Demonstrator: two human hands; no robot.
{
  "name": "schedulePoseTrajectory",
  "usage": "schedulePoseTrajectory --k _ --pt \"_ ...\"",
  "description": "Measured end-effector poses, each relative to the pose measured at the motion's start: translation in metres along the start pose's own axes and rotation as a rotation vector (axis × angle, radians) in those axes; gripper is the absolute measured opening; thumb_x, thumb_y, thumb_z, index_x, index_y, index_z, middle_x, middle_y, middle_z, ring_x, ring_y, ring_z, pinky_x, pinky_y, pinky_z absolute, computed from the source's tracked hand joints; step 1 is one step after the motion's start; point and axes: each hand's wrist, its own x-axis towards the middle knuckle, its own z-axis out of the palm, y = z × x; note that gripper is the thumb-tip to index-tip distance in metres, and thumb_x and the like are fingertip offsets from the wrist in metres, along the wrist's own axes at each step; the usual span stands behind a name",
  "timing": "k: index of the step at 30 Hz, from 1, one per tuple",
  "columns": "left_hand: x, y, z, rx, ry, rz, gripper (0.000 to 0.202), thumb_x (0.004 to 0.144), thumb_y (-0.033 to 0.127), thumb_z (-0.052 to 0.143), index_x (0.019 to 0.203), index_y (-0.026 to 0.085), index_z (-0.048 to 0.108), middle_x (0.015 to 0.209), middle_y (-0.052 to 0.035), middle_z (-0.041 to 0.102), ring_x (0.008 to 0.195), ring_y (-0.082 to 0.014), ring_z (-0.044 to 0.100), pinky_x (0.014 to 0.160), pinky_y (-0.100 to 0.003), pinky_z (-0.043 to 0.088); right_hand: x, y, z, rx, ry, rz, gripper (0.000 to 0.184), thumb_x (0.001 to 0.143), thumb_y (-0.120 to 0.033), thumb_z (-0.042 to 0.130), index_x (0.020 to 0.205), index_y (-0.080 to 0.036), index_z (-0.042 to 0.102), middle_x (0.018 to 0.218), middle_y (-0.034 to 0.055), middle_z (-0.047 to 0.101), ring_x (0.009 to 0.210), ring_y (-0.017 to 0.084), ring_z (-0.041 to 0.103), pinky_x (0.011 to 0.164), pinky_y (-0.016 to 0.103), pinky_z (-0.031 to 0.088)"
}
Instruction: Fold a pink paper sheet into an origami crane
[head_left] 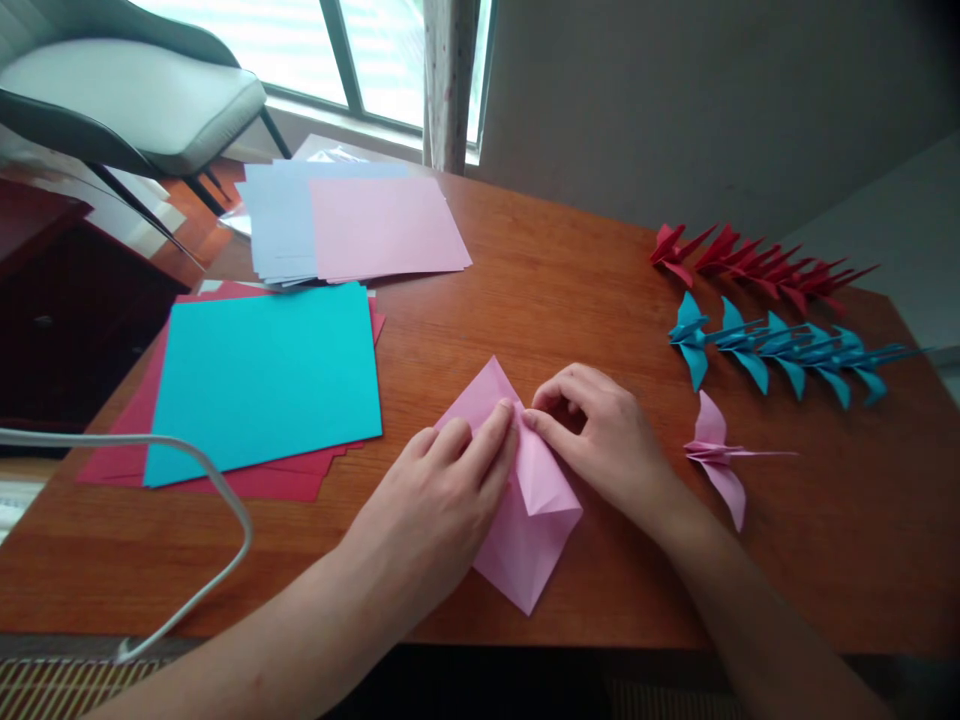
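A partly folded sheet of pink origami paper lies on the table in front of me, its corners pointing toward and away from me. One flap on its right side is folded inward. My left hand presses down on the paper, fingers close together, its thumb hidden beneath. At the paper's upper right edge, my right hand pinches a fold between thumb and curled fingers. A finished pink paper crane rests on the table to the right of my right hand.
Rows of red paper cranes and blue paper cranes line the right side. On the left lie blue paper over red sheets, with pale pink paper behind. A white cable loops over the table's left front edge.
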Motion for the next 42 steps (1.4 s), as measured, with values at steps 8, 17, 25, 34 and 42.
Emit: schedulePoseTrajectory --k 8,17,25,34,42 --pt "0.001 0.001 0.001 0.010 0.010 0.000 0.052 0.101 0.016 0.036 0.152 0.012 0.047 0.161 -0.0133 0.042 0.112 -0.0278 0.060 0.085 -0.040 0.057 0.002 0.004 -0.004 -0.003 -0.060 -0.018 0.018 0.086 -0.022 0.077 0.074 -0.021 0.063 0.080 -0.0011 0.064 0.081 0.017 0.060 0.072 0.032 0.044" --pt "0.000 0.001 0.000 0.028 0.027 -0.005 0.054 0.098 0.016 0.043 0.152 0.010 0.047 0.160 -0.0139 0.044 0.108 -0.0270 0.060 0.083 -0.039 0.057 0.015 0.006 0.006 -0.120 0.025 -0.011 0.021 0.089 -0.032 0.073 0.075 -0.023 0.061 0.082 -0.0004 0.067 0.083 0.019 0.058 0.074 0.033 0.042" --pt "0.001 0.001 -0.002 0.027 0.026 -0.005 0.052 0.100 0.016 0.040 0.151 0.010 0.048 0.160 -0.0148 0.043 0.112 -0.0276 0.060 0.085 -0.039 0.057 0.048 0.002 0.010 -0.150 0.018 -0.024 0.023 0.090 -0.036 0.073 0.075 -0.022 0.061 0.082 0.0001 0.067 0.084 0.019 0.057 0.076 0.033 0.041" --pt "0.002 0.001 -0.005 0.012 -0.012 -0.003 0.052 0.100 0.013 0.036 0.150 0.009 0.049 0.160 -0.0146 0.043 0.109 -0.0273 0.062 0.084 -0.040 0.058 0.077 0.002 0.017 -0.166 0.019 -0.062 0.024 0.089 -0.039 0.073 0.076 -0.022 0.062 0.084 0.0028 0.069 0.082 0.020 0.059 0.074 0.033 0.040" --pt "0.001 0.000 -0.005 -0.014 -0.012 -0.009 0.053 0.100 0.013 0.035 0.152 0.009 0.045 0.161 -0.0150 0.042 0.113 -0.0288 0.061 0.085 -0.041 0.059 0.053 0.009 -0.001 -0.019 -0.063 -0.125 0.019 0.090 -0.034 0.072 0.080 -0.020 0.062 0.081 0.0003 0.064 0.076 0.016 0.057 0.070 0.030 0.041"
